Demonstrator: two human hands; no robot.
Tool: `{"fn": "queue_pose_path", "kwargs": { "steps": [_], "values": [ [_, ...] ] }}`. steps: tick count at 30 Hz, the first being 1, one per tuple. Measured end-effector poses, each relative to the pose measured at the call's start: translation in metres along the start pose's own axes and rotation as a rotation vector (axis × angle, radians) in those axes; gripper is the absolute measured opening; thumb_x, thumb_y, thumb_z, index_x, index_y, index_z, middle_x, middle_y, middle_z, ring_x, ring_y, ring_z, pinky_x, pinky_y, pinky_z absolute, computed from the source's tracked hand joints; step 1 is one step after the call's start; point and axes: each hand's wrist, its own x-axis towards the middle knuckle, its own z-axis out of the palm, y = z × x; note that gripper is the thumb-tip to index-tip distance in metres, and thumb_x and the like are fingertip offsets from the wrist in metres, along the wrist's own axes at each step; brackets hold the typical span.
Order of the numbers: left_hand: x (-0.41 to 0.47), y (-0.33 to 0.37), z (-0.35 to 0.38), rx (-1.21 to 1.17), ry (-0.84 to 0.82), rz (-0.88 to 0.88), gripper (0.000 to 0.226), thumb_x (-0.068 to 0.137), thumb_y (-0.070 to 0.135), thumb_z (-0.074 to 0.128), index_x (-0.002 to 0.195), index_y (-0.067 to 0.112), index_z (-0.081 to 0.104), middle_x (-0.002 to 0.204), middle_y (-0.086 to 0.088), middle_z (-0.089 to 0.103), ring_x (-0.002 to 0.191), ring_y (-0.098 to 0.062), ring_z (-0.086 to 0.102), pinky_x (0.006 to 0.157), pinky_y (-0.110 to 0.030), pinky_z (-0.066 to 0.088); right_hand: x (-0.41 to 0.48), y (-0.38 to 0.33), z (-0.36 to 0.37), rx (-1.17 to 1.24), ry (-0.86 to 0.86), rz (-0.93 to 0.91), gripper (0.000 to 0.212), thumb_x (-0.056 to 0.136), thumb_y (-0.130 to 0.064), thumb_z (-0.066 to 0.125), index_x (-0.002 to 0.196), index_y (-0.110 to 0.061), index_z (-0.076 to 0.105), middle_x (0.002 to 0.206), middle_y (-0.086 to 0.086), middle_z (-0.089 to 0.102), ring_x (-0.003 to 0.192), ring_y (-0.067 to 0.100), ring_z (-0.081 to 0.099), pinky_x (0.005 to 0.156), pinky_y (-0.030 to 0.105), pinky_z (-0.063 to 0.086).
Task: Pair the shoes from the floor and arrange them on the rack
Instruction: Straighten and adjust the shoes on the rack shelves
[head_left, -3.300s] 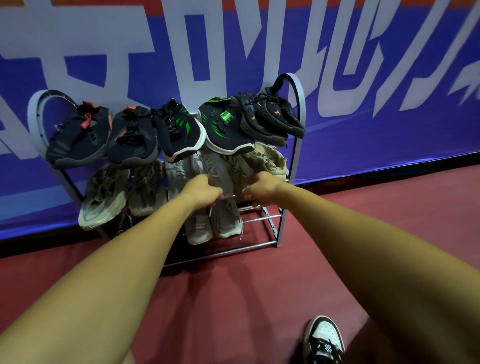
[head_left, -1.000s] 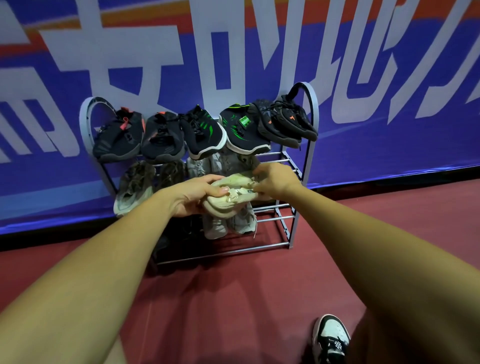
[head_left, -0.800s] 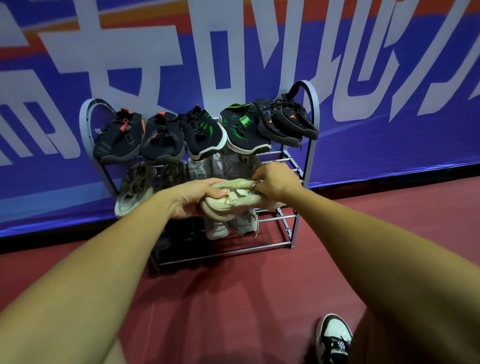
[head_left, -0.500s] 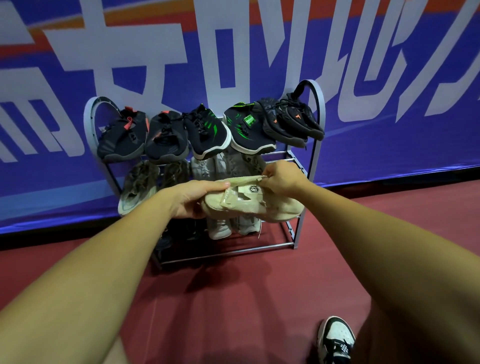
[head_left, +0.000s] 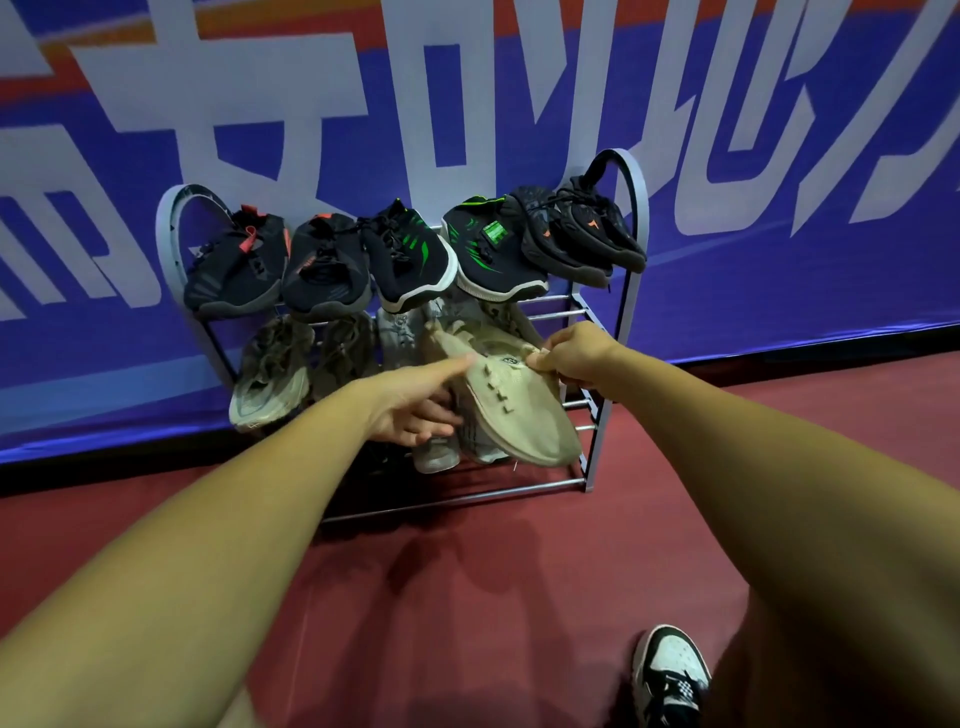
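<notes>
At rack | right grip pinches beige shoe | left grip straight-fingered, touching it

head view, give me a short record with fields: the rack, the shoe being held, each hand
rack: grey metal rack against blue banner, on red floor
top shelf: six dark shoes in a row
lower shelf: beige and grey shoes
held shoe: beige shoe, tilted, toe down to the right
right hand: pinches its upper near the tongue
left hand: fingers out, fingertip touching its side
</notes>
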Motion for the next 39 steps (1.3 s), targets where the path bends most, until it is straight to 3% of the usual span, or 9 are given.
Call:
{"fn": "queue_pose_path", "kwargs": {
  "steps": [4, 8, 13, 16, 21, 29, 32, 36, 39],
  "values": [
    [0.005, 0.005, 0.035, 0.087, 0.003, 0.08, 0.041, 0.079, 0.053, 0.074, 0.098, 0.019, 0.062, 0.06, 0.005, 0.052, 0.051, -0.01, 0.055, 0.055, -0.023, 0.042, -0.001, -0.001, 0.0, 0.103, 0.005, 0.06, 0.019, 0.09, -0.019, 0.073, 0.079, -0.007, 0.064, 0.058, 0.004, 0.052, 0.051, 0.013, 0.043, 0.052, 0.026, 0.039],
    [0.008, 0.011, 0.049, 0.109, -0.057, 0.087, 0.025, 0.081, 0.035, 0.077, 0.083, 0.016, 0.062, 0.072, -0.003, 0.058, 0.06, -0.013, 0.061, 0.051, -0.021, 0.041, 0.003, 0.005, -0.006, 0.184, 0.091, 0.135, 0.015, 0.089, -0.012, 0.071, 0.079, -0.006, 0.06, 0.059, 0.005, 0.046, 0.049, 0.014, 0.04, 0.049, 0.026, 0.036],
    [0.016, 0.016, 0.055, 0.067, -0.086, 0.104, 0.016, 0.083, 0.013, 0.073, 0.078, 0.012, 0.058, 0.055, -0.004, 0.06, 0.081, -0.023, 0.059, 0.053, -0.023, 0.04, 0.01, 0.015, -0.017, 0.241, 0.162, 0.173, 0.01, 0.088, -0.012, 0.071, 0.084, -0.004, 0.067, 0.065, 0.005, 0.055, 0.056, 0.015, 0.05, 0.063, 0.033, 0.051],
    [0.025, 0.021, 0.062, 0.054, -0.05, 0.173, 0.013, 0.083, 0.003, 0.071, 0.079, 0.01, 0.061, 0.077, -0.011, 0.065, 0.067, -0.017, 0.06, 0.047, -0.022, 0.044, 0.011, 0.023, -0.023, 0.251, 0.208, 0.228, 0.015, 0.087, -0.016, 0.072, 0.092, -0.001, 0.071, 0.066, 0.005, 0.059, 0.051, 0.013, 0.05, 0.049, 0.027, 0.043],
    [0.039, 0.034, 0.083, -0.012, 0.046, 0.276, 0.015, 0.088, -0.008, 0.056, 0.081, 0.005, 0.057, 0.067, -0.009, 0.058, 0.049, -0.013, 0.052, 0.053, -0.023, 0.044, 0.01, 0.026, -0.031, 0.332, 0.174, 0.248, 0.005, 0.088, -0.013, 0.066, 0.092, -0.01, 0.066, 0.076, 0.008, 0.057, 0.062, 0.018, 0.052, 0.045, 0.024, 0.037],
    [0.061, 0.061, 0.115, -0.135, 0.201, 0.382, 0.018, 0.084, -0.004, 0.05, 0.1, 0.0, 0.058, 0.084, -0.012, 0.057, 0.05, -0.013, 0.047, 0.034, -0.013, 0.036, 0.022, 0.026, -0.044, 0.102, 0.221, 0.265, 0.036, 0.082, -0.036, 0.074, 0.099, -0.008, 0.06, 0.091, 0.01, 0.064, 0.084, 0.024, 0.064, 0.062, 0.033, 0.048],
    [0.077, 0.065, 0.117, -0.148, 0.244, 0.37, 0.028, 0.086, -0.002, 0.049, 0.111, -0.002, 0.06, 0.079, -0.01, 0.059, 0.044, -0.012, 0.046, 0.034, -0.013, 0.035, 0.016, 0.027, -0.05, 0.145, 0.06, 0.363, 0.021, 0.088, -0.033, 0.065, 0.089, -0.013, 0.057, 0.074, 0.003, 0.058, 0.062, 0.014, 0.052, 0.052, 0.024, 0.036],
    [0.097, 0.067, 0.116, -0.029, 0.274, 0.379, 0.033, 0.088, 0.012, 0.057, 0.12, 0.012, 0.061, 0.079, -0.006, 0.064, 0.047, -0.014, 0.051, 0.044, -0.016, 0.041, 0.021, 0.037, -0.055, 0.274, -0.068, 0.392, 0.008, 0.082, -0.01, 0.062, 0.089, -0.011, 0.059, 0.072, 0.004, 0.058, 0.055, 0.01, 0.043, 0.055, 0.023, 0.035],
    [0.106, 0.071, 0.116, 0.117, 0.274, 0.406, 0.038, 0.09, 0.031, 0.066, 0.126, 0.019, 0.059, 0.105, -0.008, 0.071, 0.085, -0.026, 0.069, 0.072, -0.029, 0.054, 0.031, 0.048, -0.056, 0.351, -0.022, 0.405, 0.013, 0.082, -0.004, 0.062, 0.093, -0.008, 0.058, 0.067, 0.004, 0.054, 0.052, 0.009, 0.045, 0.052, 0.021, 0.037]
  ]
}}
